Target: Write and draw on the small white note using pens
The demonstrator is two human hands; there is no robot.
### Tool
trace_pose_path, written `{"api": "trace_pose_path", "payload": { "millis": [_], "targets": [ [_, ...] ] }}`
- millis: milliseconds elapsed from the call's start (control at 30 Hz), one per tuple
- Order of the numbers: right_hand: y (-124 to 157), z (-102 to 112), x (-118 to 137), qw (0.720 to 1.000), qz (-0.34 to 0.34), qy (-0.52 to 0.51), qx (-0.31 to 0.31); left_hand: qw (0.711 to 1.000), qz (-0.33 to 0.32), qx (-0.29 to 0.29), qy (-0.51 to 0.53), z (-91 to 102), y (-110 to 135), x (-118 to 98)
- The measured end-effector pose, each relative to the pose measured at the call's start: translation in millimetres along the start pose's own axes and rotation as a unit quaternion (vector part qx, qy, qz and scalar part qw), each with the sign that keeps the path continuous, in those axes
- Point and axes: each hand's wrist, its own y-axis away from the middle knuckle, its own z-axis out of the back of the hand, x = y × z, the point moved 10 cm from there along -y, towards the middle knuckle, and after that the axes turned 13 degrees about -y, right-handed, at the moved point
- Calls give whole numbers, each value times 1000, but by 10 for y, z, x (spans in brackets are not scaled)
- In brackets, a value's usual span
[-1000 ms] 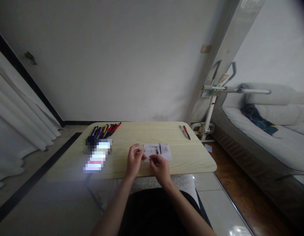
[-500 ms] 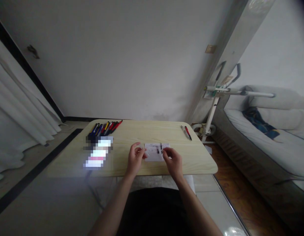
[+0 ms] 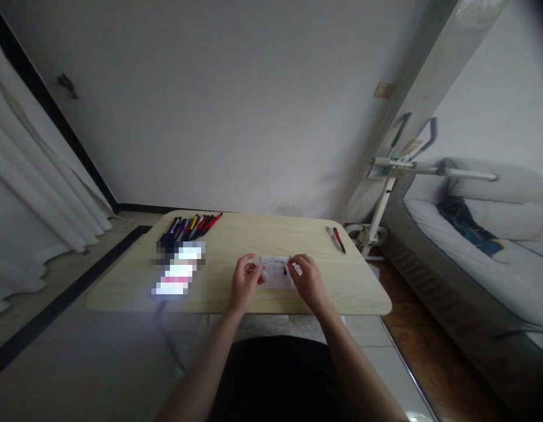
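We have a pale wood-grain table (image 3: 258, 234) with rounded corners, and on it, toward the near edge, a sheet of white paper (image 3: 272, 281) with dark marks on its far part; some of its right side is hidden from us. Left of the paper and farther back, we see a bunch of pens (image 3: 191, 227), with blue, yellow and red among them. Also left of the paper, nearer than the bunch, is a bright oblong thing (image 3: 179, 270), too blurred for us to name. Right of the paper and farther back, a grey pen (image 3: 332, 238) and a red pen (image 3: 338, 237) lie side by side.
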Motion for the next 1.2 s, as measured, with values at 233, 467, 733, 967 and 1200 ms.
{"api": "trace_pose_path", "payload": {
  "millis": [233, 467, 733, 967, 1200],
  "targets": [
    [0, -197, 39, 995, 23, 81, 48, 1000, -10, 10, -5, -11, 2, -6],
    [27, -255, 13, 991, 14, 122, 60, 1000, -8, 16, -4, -23, -9, 24],
    [52, -262, -27, 991, 4, 117, 59, 1000, -10, 18, -23, -23, -1, 0],
    [93, -182, -38, 996, 7, 84, 42, 1000, -9, 12, -24, -19, 2, -5],
    [224, 100, -113, 1000, -9, 15, -24, 1000, -4, 16, -15, -24, 3, 2]
  ]
}}
